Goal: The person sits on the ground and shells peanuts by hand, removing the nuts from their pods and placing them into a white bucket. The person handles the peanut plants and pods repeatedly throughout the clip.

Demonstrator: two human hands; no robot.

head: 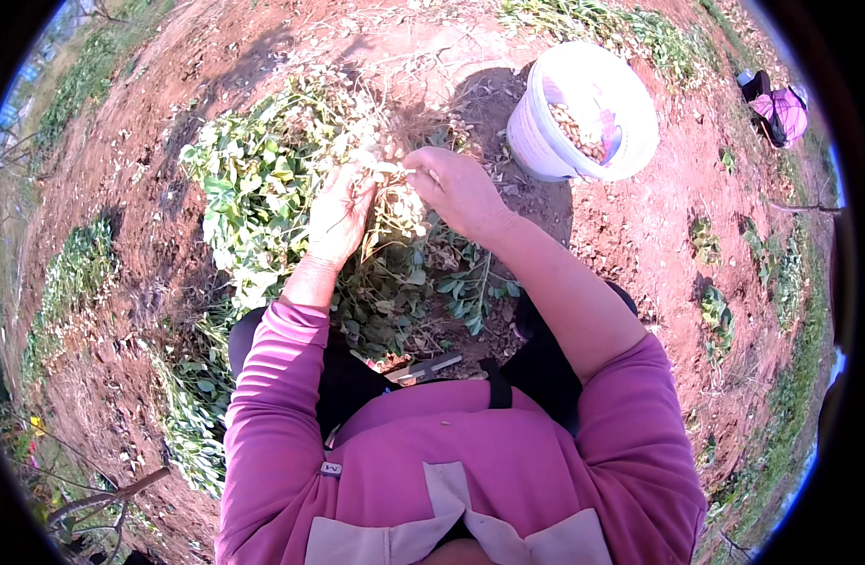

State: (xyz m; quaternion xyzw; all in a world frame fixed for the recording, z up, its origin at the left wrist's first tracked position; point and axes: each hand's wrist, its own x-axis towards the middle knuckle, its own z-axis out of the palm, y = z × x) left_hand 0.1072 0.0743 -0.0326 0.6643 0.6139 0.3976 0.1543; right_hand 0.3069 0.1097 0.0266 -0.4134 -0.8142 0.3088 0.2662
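Just above the centre, my left hand (342,212) grips the roots of uprooted peanut plants (252,180), with pale pods among them. My right hand (450,185) is beside it, thumb and fingertips pinched at the root cluster; a small pale bit, perhaps a pod, shows at the tips. Leafy stems spread to the left and below both hands. To the upper right stands a white plastic bucket (535,134), slightly tilted in view, with picked peanuts (577,133) inside. Glare hides part of the bucket's inside.
Reddish soil (658,240) surrounds me, strewn with dry leaves. More green plants (79,272) lie at the left, and others (658,35) at the top right. A pink and black bag (782,113) rests far right. Bare branches (111,496) reach in at the lower left.
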